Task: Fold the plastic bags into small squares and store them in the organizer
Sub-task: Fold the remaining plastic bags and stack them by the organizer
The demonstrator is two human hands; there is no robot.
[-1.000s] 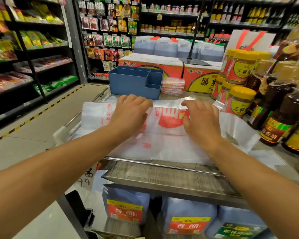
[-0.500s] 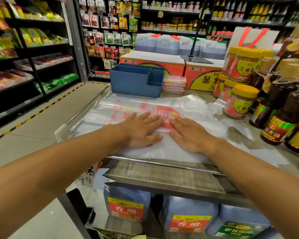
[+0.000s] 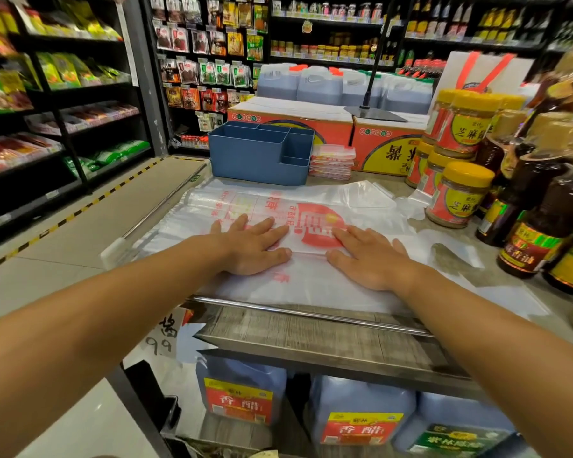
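Note:
A clear plastic bag point(image 3: 315, 206) with red print lies spread flat on the counter, folded lengthwise over itself. My left hand point(image 3: 252, 246) presses flat on its near left part with straight fingers. My right hand point(image 3: 368, 256) presses flat beside it on the near right, fingers pointing to the red round logo. Behind the bag stands the blue organizer point(image 3: 258, 157) with several compartments, seemingly holding nothing. A small stack of folded bags point(image 3: 332, 161) lies right next to the organizer's right side.
Yellow-lidded sesame paste jars point(image 3: 457, 193) and dark sauce bottles point(image 3: 536, 223) crowd the counter's right side. Red cartons point(image 3: 377, 143) stand behind the organizer. Large jugs point(image 3: 242, 391) sit on the shelf below the counter edge point(image 3: 311, 312). An aisle opens on the left.
A second ago both hands gripped the bag's far edge and drew it toward me, folding it over. They now lie flat on the fold and have spread slightly apart.

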